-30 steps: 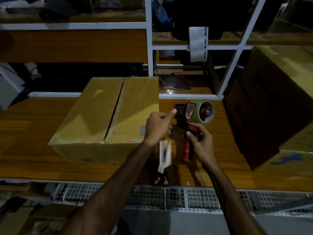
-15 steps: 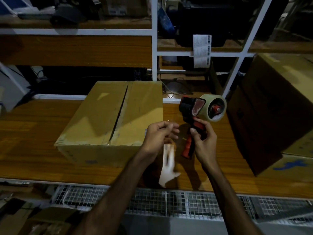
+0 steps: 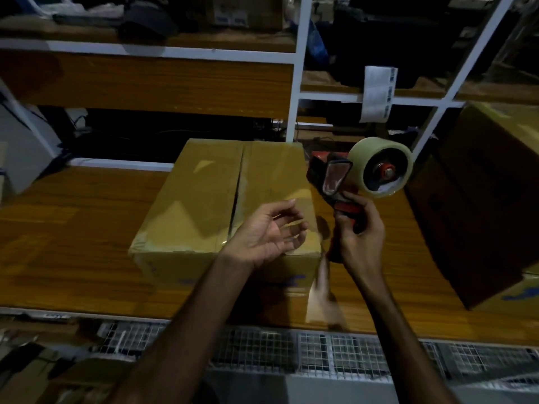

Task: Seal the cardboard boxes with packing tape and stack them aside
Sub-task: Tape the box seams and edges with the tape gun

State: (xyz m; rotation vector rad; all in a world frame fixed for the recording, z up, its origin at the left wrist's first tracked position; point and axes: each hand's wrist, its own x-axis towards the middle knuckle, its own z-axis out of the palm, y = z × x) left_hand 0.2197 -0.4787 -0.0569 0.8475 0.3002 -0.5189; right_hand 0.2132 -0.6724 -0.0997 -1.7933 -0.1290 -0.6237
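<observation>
**Asha:** Wooden bench (image 3: 73, 243) under white shelving, dim light. One cardboard box (image 3: 221, 205) sits mid-bench with its flaps down, and I can't see tape over its centre seam. What's different from a second ago?

**Ben:** The left hand (image 3: 262, 234) was pinched on a pale strip hanging just right of the box. Now that hand is spread, palm up, fingers loosely curled, holding nothing. The strip (image 3: 320, 284) is a blur off the box's near right corner; whether it is falling or still stuck to something, I can't tell. The tape dispenser (image 3: 358, 176) has also come up, from low beside the box to level with its far right corner.

**Asha:** So, for the job?

**Ben:** My guess: the tape end was being cleared, and sealing has not started.

**Asha:** And the right hand (image 3: 360, 231)?

**Ben:** Wrapped round the red handle, wrist bent, roll tilted up and away to the right of the box, not touching it.

**Asha:** Other boxes?

**Ben:** A larger carton (image 3: 493, 199) stands tilted, well to the right of the box.
</observation>
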